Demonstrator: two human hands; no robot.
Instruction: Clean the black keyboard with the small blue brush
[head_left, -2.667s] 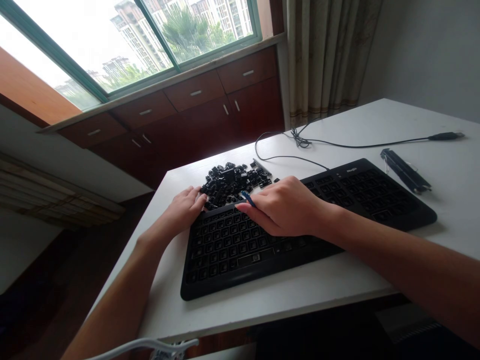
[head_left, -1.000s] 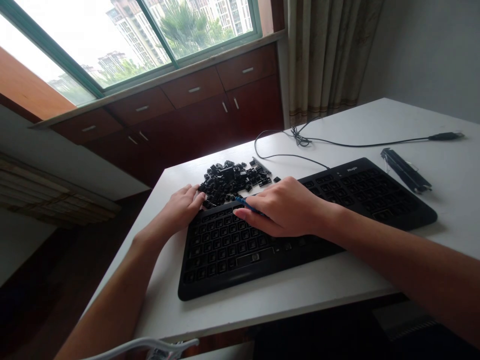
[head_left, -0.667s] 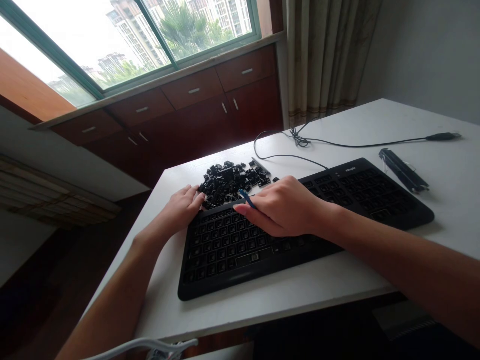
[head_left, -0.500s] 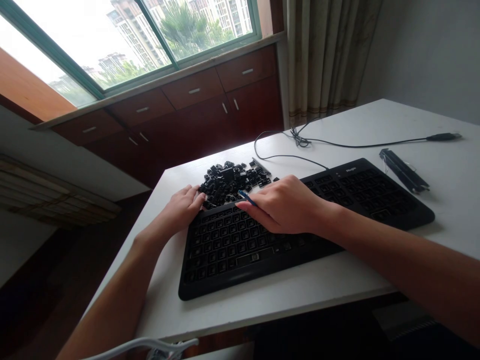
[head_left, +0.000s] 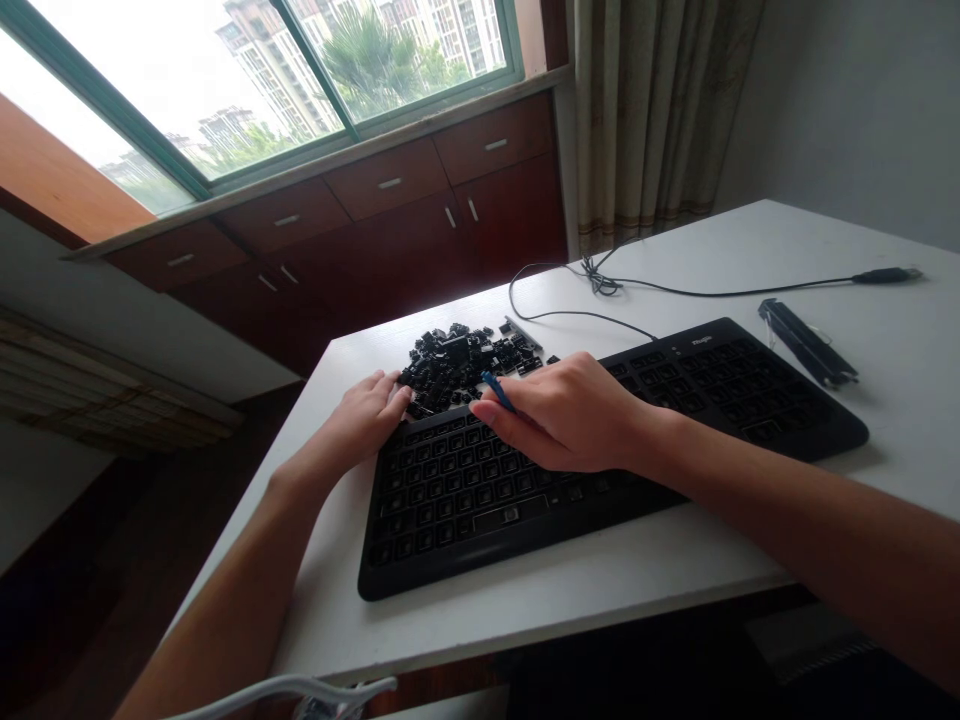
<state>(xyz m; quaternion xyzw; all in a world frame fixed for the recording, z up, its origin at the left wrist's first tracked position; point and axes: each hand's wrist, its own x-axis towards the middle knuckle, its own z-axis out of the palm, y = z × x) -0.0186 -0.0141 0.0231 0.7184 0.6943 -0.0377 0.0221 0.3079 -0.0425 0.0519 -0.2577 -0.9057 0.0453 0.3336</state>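
A black keyboard (head_left: 450,540) with its keycaps off lies slanted on the white table. Behind its left part is a heap of loose black keycaps (head_left: 442,365). My left hand (head_left: 371,408) rests at the left edge of that heap, by the keyboard's far left corner, fingers stretched out and nothing held. Over the middle of the keyboard, my right hand (head_left: 574,415) is closed around a slim blue tool (head_left: 497,391). Only one end of the tool shows beyond the fingers, so its kind cannot be made out.
The keyboard's cable (head_left: 600,280) runs across the back of the table (head_left: 622,600) to a USB plug (head_left: 889,274) at the right. A long dark piece (head_left: 806,342) lies beyond the keyboard's right end. A white curved bar (head_left: 300,686) crosses the bottom edge.
The blue tool has tilted slightly in my right hand, its visible end shifting a little right and up. My left hand and the keyboard stay as they were.
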